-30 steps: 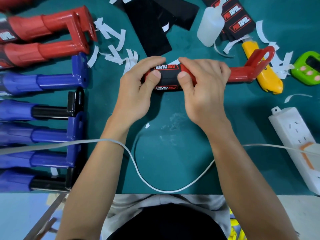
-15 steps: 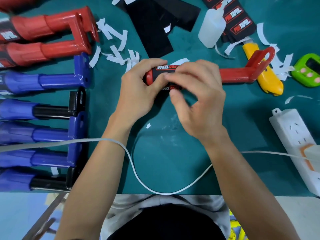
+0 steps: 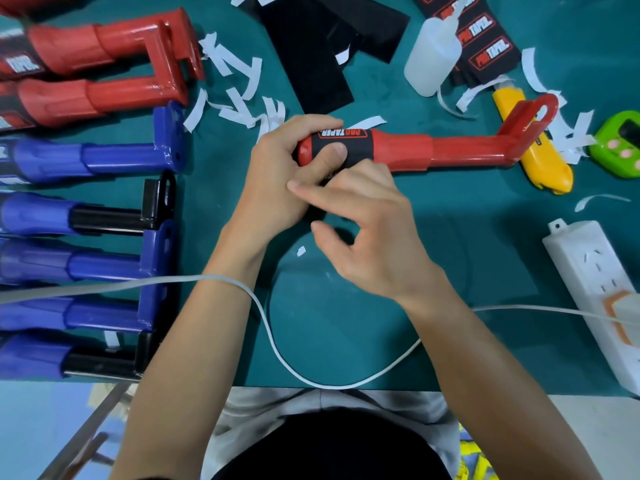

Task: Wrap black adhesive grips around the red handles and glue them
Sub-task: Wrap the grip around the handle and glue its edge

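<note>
A red handle (image 3: 450, 148) lies across the green mat (image 3: 346, 323), its bracket end pointing right. A black PRO TAPER grip (image 3: 349, 142) is wrapped round its left end. My left hand (image 3: 273, 181) grips that end, thumb pressed on the black grip. My right hand (image 3: 367, 230) sits just below the handle, index finger stretched left over my left hand, the other fingers loosely curled with nothing visible in them. A white glue bottle (image 3: 429, 57) stands at the back, beside more printed grips (image 3: 485, 46) and plain black sheets (image 3: 311, 64).
Two finished red handles (image 3: 104, 46) and several blue handles (image 3: 86, 157) line the left side. White backing strips (image 3: 239, 95) litter the mat. A yellow knife (image 3: 533, 157), a green timer (image 3: 620, 147) and a power strip (image 3: 595, 289) sit at right; a white cable (image 3: 277, 334) loops in front.
My right hand has come off the top of the handle and dropped below it toward me. The handle's shaft now shows bare. My left hand keeps its hold.
</note>
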A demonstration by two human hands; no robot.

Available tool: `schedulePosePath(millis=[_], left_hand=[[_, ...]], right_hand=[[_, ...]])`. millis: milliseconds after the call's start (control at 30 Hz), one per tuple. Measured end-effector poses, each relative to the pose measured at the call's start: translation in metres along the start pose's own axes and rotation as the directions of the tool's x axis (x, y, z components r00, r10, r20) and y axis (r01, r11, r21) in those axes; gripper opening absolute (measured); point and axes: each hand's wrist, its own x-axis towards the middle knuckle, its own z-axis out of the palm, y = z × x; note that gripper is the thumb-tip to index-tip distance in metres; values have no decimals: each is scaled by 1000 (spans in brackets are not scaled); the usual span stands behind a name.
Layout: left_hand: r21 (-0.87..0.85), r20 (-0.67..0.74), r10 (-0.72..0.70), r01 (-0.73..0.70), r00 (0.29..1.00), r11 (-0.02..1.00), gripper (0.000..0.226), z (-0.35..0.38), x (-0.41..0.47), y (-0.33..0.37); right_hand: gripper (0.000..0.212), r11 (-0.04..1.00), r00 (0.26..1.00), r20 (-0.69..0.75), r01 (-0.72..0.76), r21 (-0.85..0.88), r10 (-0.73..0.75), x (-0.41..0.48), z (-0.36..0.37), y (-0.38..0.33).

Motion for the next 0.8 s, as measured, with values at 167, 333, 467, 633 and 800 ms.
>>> schedulePosePath(millis=[167, 333, 467, 633, 800], left_hand=[[-22, -5, -26, 26, 1000, 999, 19, 1, 0, 0], [-12, -1, -4, 4, 1000, 1000, 19, 1, 1, -1], [10, 7, 22, -22, 1000, 1000, 20, 0, -1, -3], [27, -18, 50, -50, 999, 998, 19, 2, -1, -4], [42, -66, 68, -65, 996, 997, 30, 4, -4, -3]], right_hand=[[42, 985, 989, 88, -125, 116, 115, 3, -7, -1], [49, 962, 966, 204, -196, 188, 157, 2, -12, 2], [24, 915, 947, 233, -285, 287, 222, 3, -15, 1], [26, 921, 845, -380, -300, 248, 377, 10, -34, 16], [16, 902, 754, -496, -344, 261, 431, 13, -32, 29]])
